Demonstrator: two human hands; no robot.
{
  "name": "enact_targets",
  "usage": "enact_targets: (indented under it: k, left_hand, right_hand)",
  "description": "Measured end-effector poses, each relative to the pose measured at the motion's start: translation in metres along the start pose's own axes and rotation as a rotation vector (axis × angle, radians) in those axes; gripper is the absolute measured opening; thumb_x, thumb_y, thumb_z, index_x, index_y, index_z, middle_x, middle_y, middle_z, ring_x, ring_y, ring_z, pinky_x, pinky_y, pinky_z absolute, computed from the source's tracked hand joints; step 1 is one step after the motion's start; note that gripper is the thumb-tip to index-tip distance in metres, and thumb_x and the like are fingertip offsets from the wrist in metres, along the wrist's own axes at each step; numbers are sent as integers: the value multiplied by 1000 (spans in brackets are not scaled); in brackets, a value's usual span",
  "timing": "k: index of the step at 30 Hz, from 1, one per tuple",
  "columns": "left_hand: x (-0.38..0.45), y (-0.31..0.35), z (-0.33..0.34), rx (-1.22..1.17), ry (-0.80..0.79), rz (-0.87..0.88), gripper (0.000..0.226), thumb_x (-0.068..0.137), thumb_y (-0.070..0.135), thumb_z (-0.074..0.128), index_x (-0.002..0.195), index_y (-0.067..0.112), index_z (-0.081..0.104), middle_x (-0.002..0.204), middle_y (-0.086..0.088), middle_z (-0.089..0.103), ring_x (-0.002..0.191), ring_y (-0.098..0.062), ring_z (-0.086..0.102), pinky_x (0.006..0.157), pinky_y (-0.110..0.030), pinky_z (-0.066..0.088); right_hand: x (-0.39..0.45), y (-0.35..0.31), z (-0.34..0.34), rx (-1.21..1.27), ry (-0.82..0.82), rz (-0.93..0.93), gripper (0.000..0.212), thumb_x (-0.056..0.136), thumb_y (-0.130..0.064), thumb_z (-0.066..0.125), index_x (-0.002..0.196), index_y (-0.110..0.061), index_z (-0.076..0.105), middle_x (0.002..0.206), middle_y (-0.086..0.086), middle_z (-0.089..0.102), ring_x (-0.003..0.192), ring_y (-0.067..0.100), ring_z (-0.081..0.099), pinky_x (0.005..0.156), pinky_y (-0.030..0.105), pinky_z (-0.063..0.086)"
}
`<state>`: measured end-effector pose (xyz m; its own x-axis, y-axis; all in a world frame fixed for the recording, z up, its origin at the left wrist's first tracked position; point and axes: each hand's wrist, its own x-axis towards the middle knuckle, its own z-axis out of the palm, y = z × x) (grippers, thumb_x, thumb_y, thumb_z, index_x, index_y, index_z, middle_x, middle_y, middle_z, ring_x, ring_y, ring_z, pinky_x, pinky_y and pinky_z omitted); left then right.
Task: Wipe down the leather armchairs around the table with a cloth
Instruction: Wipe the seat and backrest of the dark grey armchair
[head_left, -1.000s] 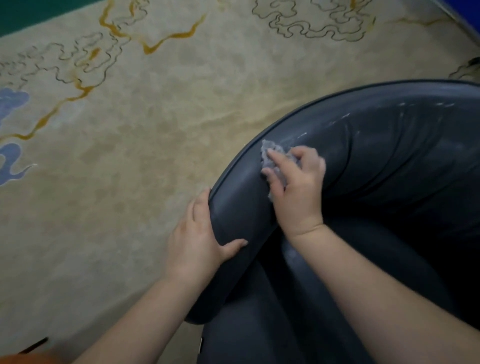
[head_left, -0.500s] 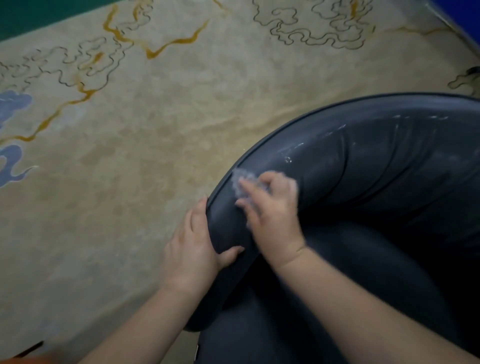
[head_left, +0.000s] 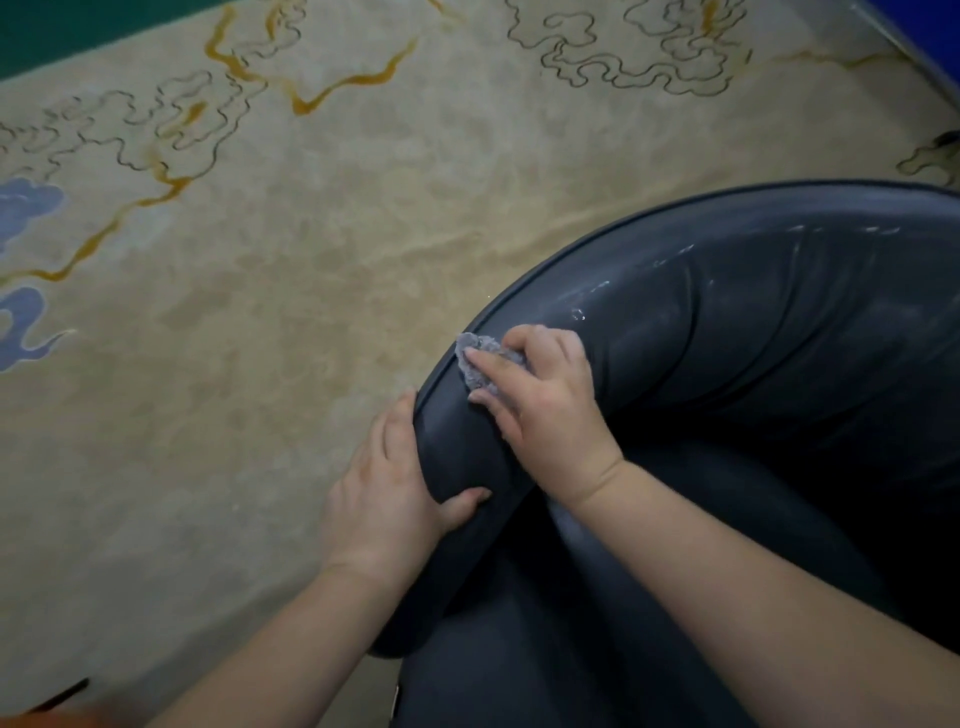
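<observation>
Grey crumpled cloth (head_left: 480, 359) is rubbing the dark leather armchair's rounded arm (head_left: 727, 322), pinched under the right hand (head_left: 545, 410) fingers. Left hand (head_left: 387, 499) is bracing, fingers clasping that arm; next, I judge, wiping toward the pale smears (head_left: 597, 291).

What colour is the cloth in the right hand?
Pale grey cloth, seen in the head view.

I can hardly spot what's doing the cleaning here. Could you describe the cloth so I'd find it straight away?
Start at the big dark leather armchair on the patterned carpet and follow its rounded padded rim to the left curve. There the right hand presses a small crumpled cloth against the leather. It is pale grey and fuzzy, unlike the smooth dark upholstery around it.
</observation>
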<state>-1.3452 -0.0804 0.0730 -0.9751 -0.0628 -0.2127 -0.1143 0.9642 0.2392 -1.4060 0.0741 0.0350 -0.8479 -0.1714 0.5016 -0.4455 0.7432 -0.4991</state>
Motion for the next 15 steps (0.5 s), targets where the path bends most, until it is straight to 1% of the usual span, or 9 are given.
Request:
enact_targets:
  k: [2, 3, 5, 7, 9, 11, 13, 15]
  left_hand:
    - [1, 0, 0, -6, 10, 14, 116, 63, 70, 69, 151, 24, 8, 150, 6, 30, 131, -16, 42, 94, -30, 41]
    - [0, -1, 0, -6, 15, 22, 116, 63, 70, 68, 151, 26, 7, 150, 7, 30, 130, -17, 43, 93, -31, 41]
    - [-1, -1, -1, 5, 18, 27, 116, 64, 72, 66, 151, 28, 3, 151, 8, 28, 130, -16, 43, 94, -30, 41]
    - [-1, -1, -1, 11, 22, 26, 115, 65, 73, 64, 151, 30, 1, 152, 9, 27, 131, -15, 42, 94, -29, 40]
    - [-2, -1, -1, 12, 27, 25, 115, 66, 73, 63, 152, 30, 0, 153, 9, 26, 131, -15, 42, 94, -29, 40]
    - [-2, -1, -1, 12, 28, 25, 115, 66, 73, 63, 151, 30, 0, 154, 9, 25, 131, -14, 42, 93, -28, 41]
    - [-2, -1, -1, 13, 26, 25, 114, 67, 72, 63, 151, 29, 0, 153, 10, 26, 130, -15, 43, 92, -28, 41]
    - [-3, -1, -2, 15, 34, 30, 113, 67, 73, 62, 152, 29, 1, 151, 9, 28, 127, -16, 46, 91, -29, 41]
  right_hand:
    - [9, 14, -8, -41, -13, -37, 31, 81, -32, 59, 105, -17, 71, 101, 10, 58, 90, 31, 45, 74, 45, 48]
    - [15, 25, -13, -75, 28, -7, 30, 80, -31, 60, 104, -17, 72, 100, 12, 59, 88, 33, 47, 74, 44, 47]
    - [24, 40, -22, -95, 110, 128, 29, 82, -29, 59, 105, -16, 71, 101, 13, 56, 90, 35, 46, 80, 41, 43]
    - [20, 35, -19, -71, 140, 198, 29, 83, -28, 59, 105, -15, 72, 103, 13, 55, 91, 36, 46, 82, 40, 41]
    - [6, 13, -8, -33, 104, 157, 29, 82, -29, 59, 105, -16, 71, 104, 11, 54, 91, 35, 46, 80, 41, 44]
    - [-6, -4, 1, 5, 42, 61, 30, 82, -30, 60, 107, -17, 70, 105, 8, 54, 92, 30, 43, 78, 43, 46]
    - [-5, 0, -1, 3, -10, -12, 30, 82, -31, 61, 107, -18, 71, 103, 8, 58, 91, 27, 41, 75, 45, 48]
    - [5, 16, -10, -50, 3, -23, 29, 81, -31, 60, 105, -18, 72, 100, 11, 60, 89, 28, 42, 72, 45, 49]
